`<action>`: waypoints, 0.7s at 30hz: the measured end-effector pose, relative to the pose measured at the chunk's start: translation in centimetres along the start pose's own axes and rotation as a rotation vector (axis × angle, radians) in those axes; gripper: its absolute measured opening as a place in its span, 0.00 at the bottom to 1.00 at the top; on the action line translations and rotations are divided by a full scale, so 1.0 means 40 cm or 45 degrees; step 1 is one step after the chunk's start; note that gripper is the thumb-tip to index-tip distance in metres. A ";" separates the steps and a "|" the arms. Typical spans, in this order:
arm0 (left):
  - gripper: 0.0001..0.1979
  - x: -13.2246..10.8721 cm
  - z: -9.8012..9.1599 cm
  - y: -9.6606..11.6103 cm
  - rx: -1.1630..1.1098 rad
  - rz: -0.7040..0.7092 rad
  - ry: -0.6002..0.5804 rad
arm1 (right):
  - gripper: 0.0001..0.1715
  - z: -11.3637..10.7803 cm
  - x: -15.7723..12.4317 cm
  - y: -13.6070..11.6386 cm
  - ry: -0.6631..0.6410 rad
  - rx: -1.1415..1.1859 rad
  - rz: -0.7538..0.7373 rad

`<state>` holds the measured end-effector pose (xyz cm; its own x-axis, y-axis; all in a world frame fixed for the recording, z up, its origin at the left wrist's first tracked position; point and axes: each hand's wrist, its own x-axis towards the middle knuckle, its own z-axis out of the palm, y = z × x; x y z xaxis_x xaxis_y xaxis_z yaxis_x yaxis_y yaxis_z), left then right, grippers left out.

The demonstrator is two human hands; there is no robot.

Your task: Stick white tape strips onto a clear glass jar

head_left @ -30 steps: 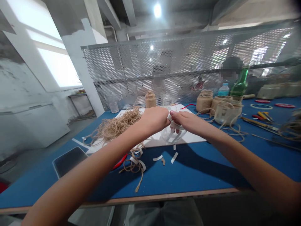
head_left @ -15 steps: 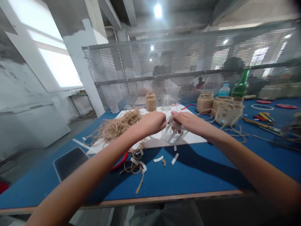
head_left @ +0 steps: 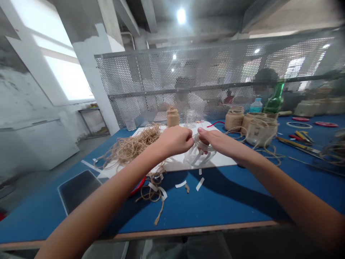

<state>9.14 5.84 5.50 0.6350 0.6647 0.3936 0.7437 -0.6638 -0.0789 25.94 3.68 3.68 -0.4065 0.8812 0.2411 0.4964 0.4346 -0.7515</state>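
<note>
A clear glass jar (head_left: pixel 194 158) with white strips on its side stands on the white sheet (head_left: pixel 172 164). Around its neck, on the right side, my right hand (head_left: pixel 212 141) is closed, thumb up near the rim. My left hand (head_left: pixel 178 139) forms a fist just left of the jar's mouth; whatever its fingers may pinch is hidden. Left of that hand lies a loose heap of jute twine (head_left: pixel 134 145), with loose ends trailing toward me. Red handles (head_left: pixel 138 187) of a tool show partly under the twine and my left forearm.
Twine-wrapped jars (head_left: pixel 234 118) stand at right, near a green bottle (head_left: pixel 275 99). Another wrapped jar (head_left: pixel 173 118) and a clear jar (head_left: pixel 191 118) stand behind. Paper scraps (head_left: pixel 200 184), a dark tablet-like panel (head_left: pixel 78 189) and pliers (head_left: pixel 302 136) lie about. A perforated metal screen (head_left: pixel 151 79) closes the back.
My left hand has shifted slightly to the right, nearer the jar's mouth. My right hand stays on the jar, which has hardly moved. The view has shifted slightly.
</note>
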 end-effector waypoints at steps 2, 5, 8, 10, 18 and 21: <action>0.14 0.008 -0.009 -0.001 0.032 0.045 -0.046 | 0.33 0.000 -0.001 0.000 -0.012 -0.005 -0.003; 0.14 0.022 -0.023 -0.001 0.001 0.117 -0.164 | 0.34 -0.001 -0.003 -0.003 -0.020 -0.020 -0.012; 0.14 0.033 -0.033 0.003 -0.029 0.153 -0.239 | 0.33 -0.003 -0.003 -0.003 -0.010 -0.053 -0.028; 0.13 0.037 -0.035 0.003 -0.051 0.181 -0.273 | 0.33 -0.004 -0.002 -0.001 -0.018 -0.089 -0.021; 0.11 0.034 -0.018 -0.012 -0.140 0.181 -0.240 | 0.32 0.003 0.013 0.009 -0.003 -0.210 -0.106; 0.11 0.033 -0.013 -0.013 -0.151 0.182 -0.214 | 0.32 0.006 0.015 0.001 -0.003 -0.282 -0.148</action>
<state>9.47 6.87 6.55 0.7651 0.6022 0.2278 0.6205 -0.7841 -0.0112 25.54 4.18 3.65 -0.4726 0.8224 0.3167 0.6020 0.5637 -0.5655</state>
